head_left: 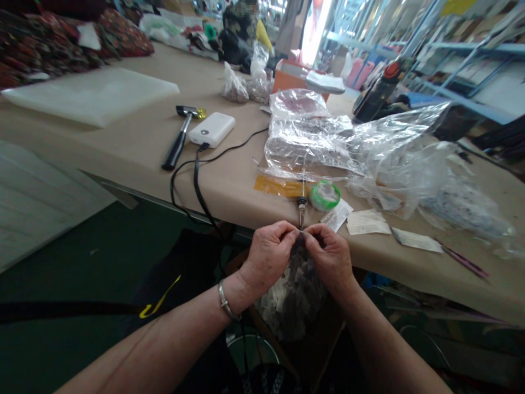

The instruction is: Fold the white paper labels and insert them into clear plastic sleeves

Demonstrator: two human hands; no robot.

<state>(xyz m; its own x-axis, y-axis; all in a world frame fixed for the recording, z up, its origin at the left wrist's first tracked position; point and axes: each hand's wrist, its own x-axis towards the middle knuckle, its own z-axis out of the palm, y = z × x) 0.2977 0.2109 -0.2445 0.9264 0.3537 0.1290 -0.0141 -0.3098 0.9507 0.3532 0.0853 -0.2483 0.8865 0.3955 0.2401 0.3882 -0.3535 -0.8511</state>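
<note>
My left hand (270,250) and my right hand (331,256) meet at the table's front edge, thumbs and index fingers pinched close together. Between the fingertips shows a small, thin white strip (301,231), too little of it visible to tell its kind. Just beyond the fingers, a slim metal-tipped tool with a black collar (302,202), resembling a soldering iron, points towards me. Beneath the hands, a box holds a heap of greyish-white scraps (283,306). A green-rimmed roll of tape (325,196) lies right of the tool, near amber film (279,186).
Clear plastic bags (311,137) spread over the table's middle and right. Paper labels (368,222) and tweezers (463,258) lie along the right edge. To the left are a hammer (180,137), a white power bank (212,130) with trailing cables, and a translucent slab (94,96).
</note>
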